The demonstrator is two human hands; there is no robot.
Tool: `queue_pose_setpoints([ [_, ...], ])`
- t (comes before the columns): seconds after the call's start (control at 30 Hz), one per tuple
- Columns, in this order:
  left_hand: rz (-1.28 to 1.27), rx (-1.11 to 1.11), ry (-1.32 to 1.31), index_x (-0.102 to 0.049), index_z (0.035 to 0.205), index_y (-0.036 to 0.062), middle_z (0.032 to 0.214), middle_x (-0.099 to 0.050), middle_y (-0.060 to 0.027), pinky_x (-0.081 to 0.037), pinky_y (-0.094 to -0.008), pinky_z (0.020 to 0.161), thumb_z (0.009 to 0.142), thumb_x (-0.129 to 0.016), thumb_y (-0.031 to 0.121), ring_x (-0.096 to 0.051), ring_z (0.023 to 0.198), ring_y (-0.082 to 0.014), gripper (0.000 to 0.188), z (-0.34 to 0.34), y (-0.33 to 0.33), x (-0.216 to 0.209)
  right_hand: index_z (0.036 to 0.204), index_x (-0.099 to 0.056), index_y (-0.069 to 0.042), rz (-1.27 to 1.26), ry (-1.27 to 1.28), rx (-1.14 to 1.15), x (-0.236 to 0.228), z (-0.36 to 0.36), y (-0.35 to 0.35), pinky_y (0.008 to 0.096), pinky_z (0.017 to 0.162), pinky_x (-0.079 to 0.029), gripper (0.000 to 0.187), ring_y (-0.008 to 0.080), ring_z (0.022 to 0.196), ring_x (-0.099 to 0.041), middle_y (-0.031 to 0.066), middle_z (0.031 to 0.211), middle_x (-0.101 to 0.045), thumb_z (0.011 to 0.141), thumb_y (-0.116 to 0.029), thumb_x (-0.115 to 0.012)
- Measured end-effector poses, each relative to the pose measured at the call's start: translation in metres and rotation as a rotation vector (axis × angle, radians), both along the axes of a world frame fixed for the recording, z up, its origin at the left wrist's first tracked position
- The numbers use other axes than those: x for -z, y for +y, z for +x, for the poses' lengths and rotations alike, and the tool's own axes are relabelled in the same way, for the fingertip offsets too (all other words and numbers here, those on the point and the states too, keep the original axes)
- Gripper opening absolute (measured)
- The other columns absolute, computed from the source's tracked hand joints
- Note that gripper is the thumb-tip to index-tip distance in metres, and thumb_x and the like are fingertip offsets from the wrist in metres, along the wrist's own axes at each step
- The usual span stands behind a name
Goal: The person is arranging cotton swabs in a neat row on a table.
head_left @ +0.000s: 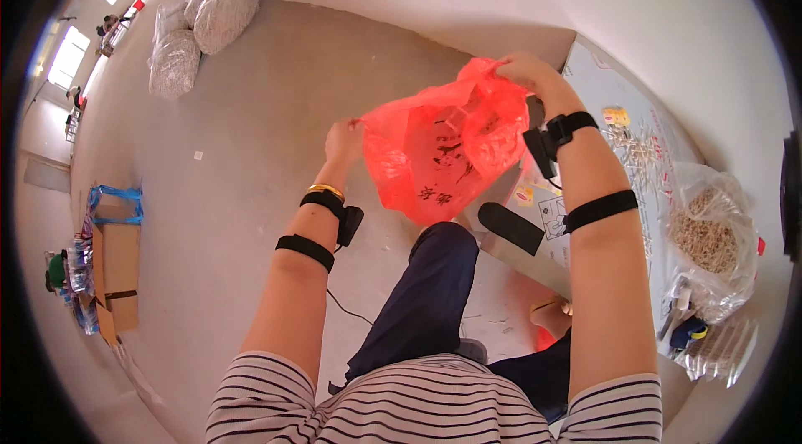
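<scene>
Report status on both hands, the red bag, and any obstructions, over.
Left fingers and right fingers gripping red plastic bag. Bag spread between them. No obstruction seen between hands; knee just below bag in view.

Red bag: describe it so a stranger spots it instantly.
Find the table on the right. Mid-picture, the left hand and right hand stretch the red bag between them. Unlike the table's clear bag, it is red, with black markings.
</scene>
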State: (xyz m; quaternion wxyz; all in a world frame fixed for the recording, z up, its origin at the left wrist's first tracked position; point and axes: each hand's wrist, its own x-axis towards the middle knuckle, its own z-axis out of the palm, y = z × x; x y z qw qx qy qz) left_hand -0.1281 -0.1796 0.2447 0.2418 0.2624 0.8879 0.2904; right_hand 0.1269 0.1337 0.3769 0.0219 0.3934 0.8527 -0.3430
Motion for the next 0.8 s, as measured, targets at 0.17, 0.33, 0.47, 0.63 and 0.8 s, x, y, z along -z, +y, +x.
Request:
queue_pose_setpoints([
  [0.17, 0.741, -0.418, -1.065, -0.066, 0.118, 0.0012, 0.118, -0.071, -0.0139, -0.056, -0.0423, 0.093, 0.103, -0.051, 0.025, -0.069, 0.109, -0.0243, 0.032, -0.013, -0.008, 0.019, 0.106, -0.076, -0.01, -0.153, -0.188, 0.087, 0.022, 0.044, 0.016, 0.0387, 0.067, -0.052, 0.029, 0.0181, 0.078, -0.065, 0.0009, 0.089, -0.071, 0.081, -0.021, -0.068],
  [0.33, 0.914, -0.164, -1.437, -0.063, 0.127, -0.0006, 0.126, -0.069, -0.0141, -0.054, -0.0449, 0.101, 0.105, -0.049, 0.021, -0.067, 0.114, -0.0272, 0.034, -0.003, -0.023, 0.027, 0.116, -0.072, -0.013, -0.833, 0.259, 0.448, 0.06, 0.088, 0.036, 0.0401, 0.079, -0.06, 0.028, 0.0196, 0.092, -0.072, 0.0048, 0.111, -0.073, 0.092, -0.011, -0.057],
  [0.47, 0.772, -0.266, -1.324, -0.062, 0.13, -0.0009, 0.129, -0.069, -0.0148, -0.054, -0.0455, 0.101, 0.105, -0.048, 0.02, -0.067, 0.116, -0.028, 0.034, -0.01, -0.063, 0.027, 0.116, -0.071, -0.007, -0.904, 0.304, 0.496, 0.075, 0.087, 0.06, 0.0359, 0.09, -0.059, 0.026, 0.0183, 0.099, -0.073, 0.0098, 0.112, -0.075, 0.1, -0.014, -0.052],
  [0.63, 1.069, -0.06, -1.566, -0.062, 0.13, 0.0001, 0.128, -0.069, -0.0153, -0.054, -0.0461, 0.101, 0.106, -0.046, 0.02, -0.066, 0.117, -0.029, 0.035, -0.01, -0.077, 0.063, 0.115, -0.071, -0.006, -1.074, 0.393, 0.448, 0.095, 0.049, 0.068, 0.0369, 0.087, -0.059, 0.027, 0.0197, 0.096, -0.073, 0.0078, 0.103, -0.077, 0.096, -0.023, -0.06],
  [0.8, 1.237, -0.03, -1.585, -0.061, 0.133, 0.0006, 0.131, -0.067, -0.0166, -0.053, -0.0469, 0.103, 0.108, -0.044, 0.024, -0.065, 0.119, -0.0312, 0.038, 0.033, -0.039, 0.12, 0.12, -0.069, -0.007, -0.558, 0.417, 0.321, 0.124, 0.031, 0.102, 0.0432, 0.093, -0.055, 0.049, 0.0254, 0.112, -0.067, 0.0084, 0.122, -0.069, 0.086, -0.042, -0.072],
])
